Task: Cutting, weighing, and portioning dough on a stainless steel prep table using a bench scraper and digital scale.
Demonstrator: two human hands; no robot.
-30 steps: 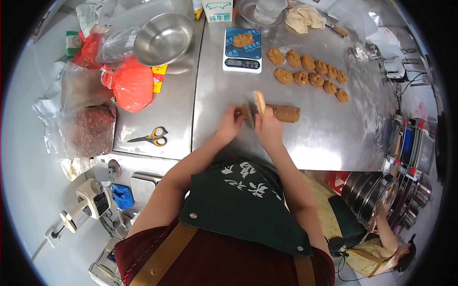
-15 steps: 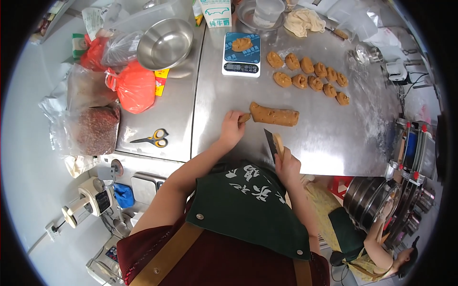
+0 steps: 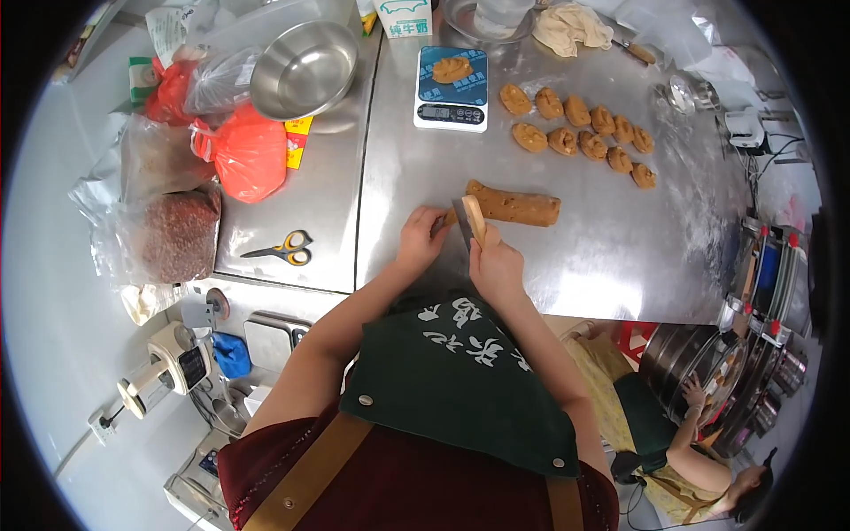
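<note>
My right hand (image 3: 498, 267) is closed round the wooden handle of a dough scraper (image 3: 475, 219). Its dark blade stands at the left end of a brown dough log (image 3: 522, 209), against a small dough piece (image 3: 450, 218). That piece is pinched in the fingers of my left hand (image 3: 421, 239), close beside the blade. Beyond the log, a white kitchen scale (image 3: 452, 118) bears a dough lump (image 3: 452, 70) on its blue top. Several similar dough lumps (image 3: 577, 111) lie in two rows to the right of the scale.
On the steel table's left part lie scissors (image 3: 288, 249), a steel bowl (image 3: 305, 71), a tied red bag (image 3: 250, 155) and a bag of reddish-brown filling (image 3: 180, 234). A cloth (image 3: 572, 30) lies at the back. At the lower right, another person (image 3: 699, 460) reaches to stacked steamers (image 3: 686, 363).
My right hand has brought the scraper up and left, from below the log to its left end beside the small piece. The other person's hand has shifted at the steamers.
</note>
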